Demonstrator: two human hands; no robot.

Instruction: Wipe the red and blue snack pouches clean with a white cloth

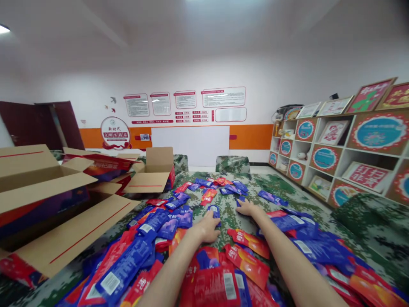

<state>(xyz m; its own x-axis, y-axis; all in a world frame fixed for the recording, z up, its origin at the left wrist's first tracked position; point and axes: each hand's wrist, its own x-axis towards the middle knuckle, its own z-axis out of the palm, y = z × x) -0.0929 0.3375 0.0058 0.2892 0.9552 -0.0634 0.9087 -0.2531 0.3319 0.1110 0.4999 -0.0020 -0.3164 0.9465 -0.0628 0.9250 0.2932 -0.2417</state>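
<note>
My left hand (209,226) reaches over the middle of the table, its fingers closed on a blue packet (214,209) with a white label. To its right, my right hand (248,207) is closed over another blue packet (240,200), partly hidden by the fingers. An orange-red packet (208,196) lies just beyond my left hand. Between my forearms are red packets (249,243) and a heap of red packets (212,285) nearest me. Blue and red packets (153,224) are piled at left, with more blue packets (313,247) at right.
Open cardboard boxes (76,238) crowd the left side, and a smaller open box (150,179) stands behind them. The table wears a camouflage cloth (271,181). Camouflage-covered chairs (232,164) stand at the far side. A shelf unit (326,170) lines the right wall.
</note>
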